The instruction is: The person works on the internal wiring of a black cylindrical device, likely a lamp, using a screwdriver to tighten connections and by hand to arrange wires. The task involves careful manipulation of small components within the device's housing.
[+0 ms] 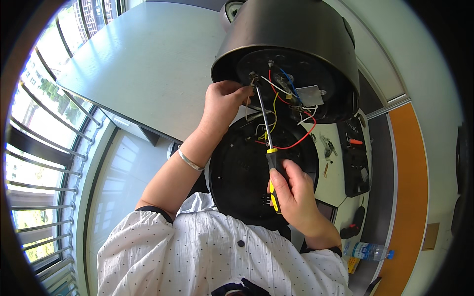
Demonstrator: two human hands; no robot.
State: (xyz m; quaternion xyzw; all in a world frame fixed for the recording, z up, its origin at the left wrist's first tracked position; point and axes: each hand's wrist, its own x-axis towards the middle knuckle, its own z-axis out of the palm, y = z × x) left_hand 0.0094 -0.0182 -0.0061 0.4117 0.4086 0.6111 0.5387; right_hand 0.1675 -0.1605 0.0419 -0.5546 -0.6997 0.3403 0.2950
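A dark metal cooker body (291, 27) lies tipped on the table, its open underside facing me. Inside show red, blue, white and yellow wires (274, 121) and a light square plate (310, 95). My right hand (297, 200) grips the black-and-yellow handle of a screwdriver (272, 159). Its long shaft points up to a metal terminal (254, 78) at the left of the underside. There my left hand (224, 102) is closed in a pinch; what lies between the fingertips is hidden. The round black base cover (237, 170) rests below, close to my body, with wires running to it.
The white tabletop (148, 54) extends left. To the right are small metal parts (328, 147), a black tool case (355, 170) and a black tool with a red part (353, 224). Lower right is a clear water bottle (371, 251); a barred window (44, 158) stands at far left.
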